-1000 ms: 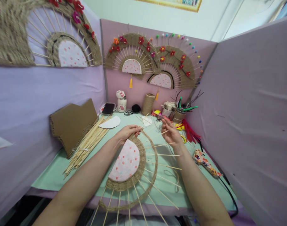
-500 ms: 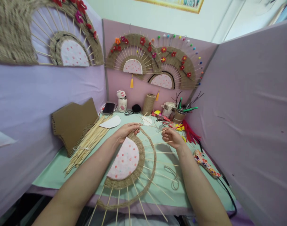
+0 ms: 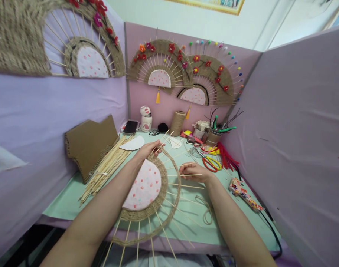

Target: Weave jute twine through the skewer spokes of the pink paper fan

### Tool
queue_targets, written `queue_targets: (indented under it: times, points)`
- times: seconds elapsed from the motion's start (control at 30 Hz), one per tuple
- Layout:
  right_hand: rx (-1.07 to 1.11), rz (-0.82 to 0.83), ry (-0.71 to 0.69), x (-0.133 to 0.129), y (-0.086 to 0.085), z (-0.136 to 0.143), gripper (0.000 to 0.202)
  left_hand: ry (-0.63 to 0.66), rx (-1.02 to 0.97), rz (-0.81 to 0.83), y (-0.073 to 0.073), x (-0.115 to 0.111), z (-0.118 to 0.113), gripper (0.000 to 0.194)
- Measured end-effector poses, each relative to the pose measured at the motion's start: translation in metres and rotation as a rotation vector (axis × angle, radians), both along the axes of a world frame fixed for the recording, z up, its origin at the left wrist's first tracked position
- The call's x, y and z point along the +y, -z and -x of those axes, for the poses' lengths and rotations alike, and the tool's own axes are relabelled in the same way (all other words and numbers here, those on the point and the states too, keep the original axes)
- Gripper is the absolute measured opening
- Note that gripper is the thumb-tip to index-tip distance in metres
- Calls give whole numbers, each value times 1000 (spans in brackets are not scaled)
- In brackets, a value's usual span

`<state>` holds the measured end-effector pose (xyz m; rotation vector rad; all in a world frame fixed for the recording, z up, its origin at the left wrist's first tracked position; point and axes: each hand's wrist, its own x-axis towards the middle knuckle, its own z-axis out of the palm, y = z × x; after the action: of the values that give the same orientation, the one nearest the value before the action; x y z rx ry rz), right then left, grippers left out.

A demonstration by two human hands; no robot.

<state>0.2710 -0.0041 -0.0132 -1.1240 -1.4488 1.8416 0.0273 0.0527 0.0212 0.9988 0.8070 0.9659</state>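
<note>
Two twine bands (image 3: 164, 181) are ringing the half-round fan (image 3: 144, 185) at the table's (image 3: 66, 207) seven o'clock, the outer looking barely begun, sticks (image 3: 190, 186) beyond showing bare; left hand (image 3: 152, 149) is gripping its twelve-o'clock end, right hand (image 3: 195, 172) is curling at two, hold unclear.

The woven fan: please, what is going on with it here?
A person's left hand holds the fan near its upper end. The right hand is at the outer cord band, among the sticks; its exact grip is unclear. A loose loop of cord lies on the table, and scissors lie beyond the right hand.
</note>
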Motion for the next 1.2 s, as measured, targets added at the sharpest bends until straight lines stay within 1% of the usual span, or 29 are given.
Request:
queue_targets:
  times: [0.13,0.27,0.33,0.43,0.53,0.6,0.73,0.87,0.97,1.1,1.2]
  points:
    - [-10,14,-13,-3,0,3,13,-35,35,-11,-1,-1,1,27]
    - [30,-7,0,0,2,-1,14,-50,2,-19,-2,-6,5,20]
    - [62,-16,1,1,2,-3,15,-29,-20,6,-3,-8,8,21]
    - [96,-26,3,0,-1,-5,24,12,-41,40,-7,-11,13,22]
    - [97,-48,25,-2,-3,-5,31,81,-21,23,-12,-16,19,24]
    - [81,-54,43,-2,-2,-5,30,125,-1,-16,-13,-20,22,30]
    - [68,-46,68,1,5,-8,25,181,-23,-91,-10,-24,19,55]
    - [58,-66,72,4,12,-12,20,236,-190,-70,-4,-27,10,55]
    - [50,-63,59,5,12,-13,19,275,-293,-36,-4,-30,5,54]
    - [54,-61,58,3,7,-12,20,358,-296,-45,-4,-32,5,56]
    - [60,-68,53,2,5,-11,19,380,-294,-69,-3,-31,6,62]
